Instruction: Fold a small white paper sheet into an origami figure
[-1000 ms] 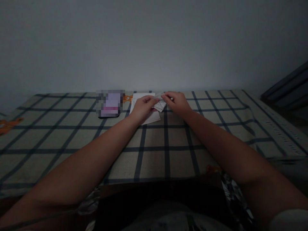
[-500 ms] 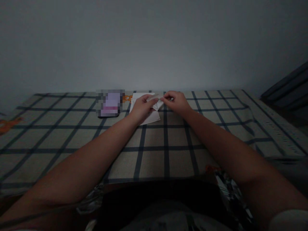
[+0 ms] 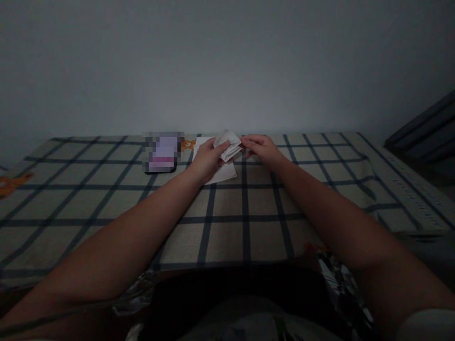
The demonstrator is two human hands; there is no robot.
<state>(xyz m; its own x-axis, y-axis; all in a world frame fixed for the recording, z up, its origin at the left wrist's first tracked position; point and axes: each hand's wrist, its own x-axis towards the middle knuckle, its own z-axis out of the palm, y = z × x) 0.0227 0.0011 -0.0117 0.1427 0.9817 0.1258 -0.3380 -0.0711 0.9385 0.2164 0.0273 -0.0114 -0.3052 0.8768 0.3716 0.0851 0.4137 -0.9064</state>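
Between my hands is a small piece of folded white paper (image 3: 229,142), with several layers showing along its lower right edge. My left hand (image 3: 208,158) grips it from the left, thumb on top and fingers underneath. At its right corner, my right hand (image 3: 261,149) pinches the edge with fingertips drawn together. Beneath and behind the left hand lie white paper sheets (image 3: 223,175) on the tablecloth, partly covered by that hand.
A phone (image 3: 162,154), its screen blurred out, lies left of the papers. The checked tablecloth (image 3: 227,237) spans the table and has orange bear prints. A pale wall (image 3: 227,66) rises behind, and a dark striped object (image 3: 426,128) stands at the right.
The folded paper has turned in my hands and its layers have spread apart. My right fingers have shifted slightly along its right edge; the phone and sheets stay put.
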